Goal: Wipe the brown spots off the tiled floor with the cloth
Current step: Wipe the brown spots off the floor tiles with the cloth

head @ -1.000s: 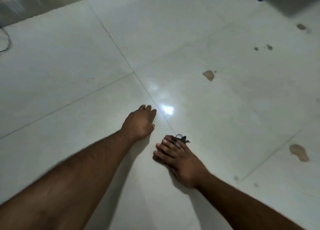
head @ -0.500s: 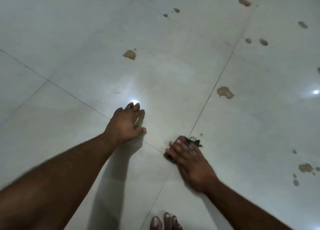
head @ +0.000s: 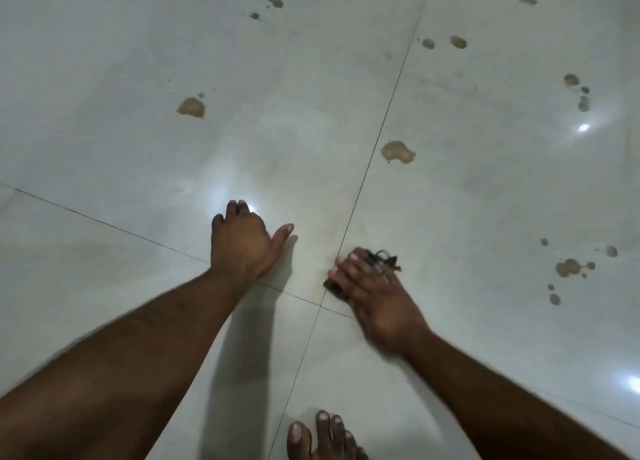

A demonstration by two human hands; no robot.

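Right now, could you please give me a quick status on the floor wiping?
Left hand flat on floor. Right hand pressing dark cloth down. Nearest brown spot unwiped. Nothing in the way.

Pale grey-white glossy floor (head: 138, 78) with thin dark grout lines; tan-brown spots (head: 397, 152) scattered across it; the cloth (head: 381, 262) looks blackish.
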